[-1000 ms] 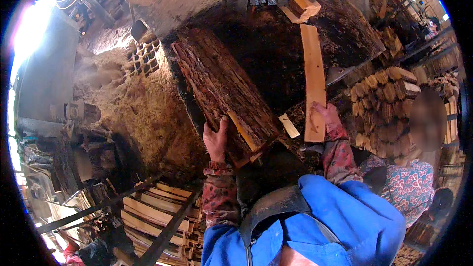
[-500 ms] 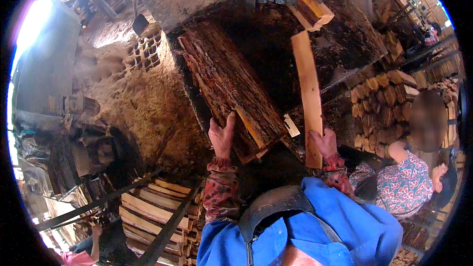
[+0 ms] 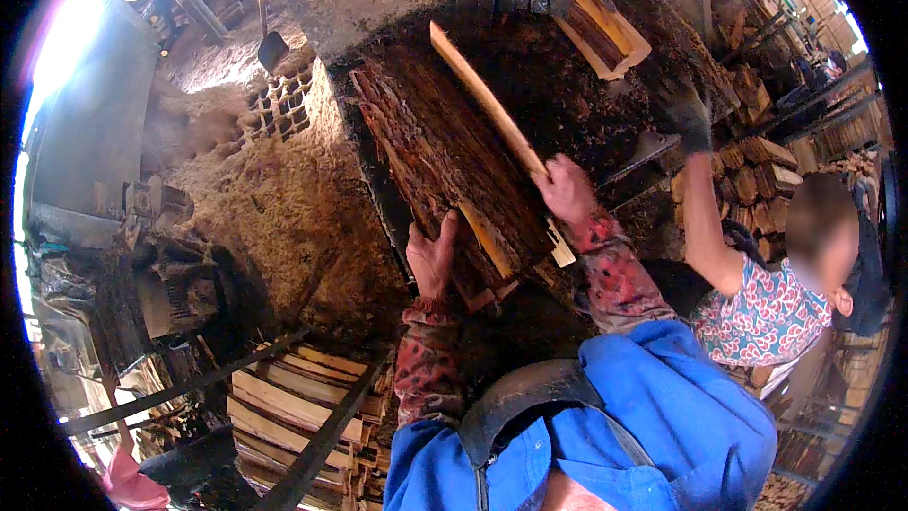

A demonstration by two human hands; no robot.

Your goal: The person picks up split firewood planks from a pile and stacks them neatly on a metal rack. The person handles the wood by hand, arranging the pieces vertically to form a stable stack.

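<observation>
A stack of long, bark-covered wood slabs [image 3: 430,132] lies slantwise before me, rough dark bark facing up. My left hand [image 3: 432,260] is at its near left edge, with the bark between thumb and forefinger; the other fingers are partly hidden. In my right hand [image 3: 567,191] is the near end of a pale sawn board [image 3: 487,99], seen nearly edge-on along the stack's right side. My right fingers are closed round it. A small pale notched wood piece [image 3: 562,244] is at the stack's near right corner.
At right, a co-worker in a patterned top [image 3: 771,322] reaches a gloved hand [image 3: 690,118] toward the far side. Beyond the stack lies a split wood piece [image 3: 605,33]. Sawdust [image 3: 274,199] is heaped at left. Split boards [image 3: 298,407] are piled behind a dark bar at lower left.
My right hand has swung the board leftward and turned it edge-on against the bark stack. My left hand stays about where it was. The co-worker's gloved arm has come in from the right.
</observation>
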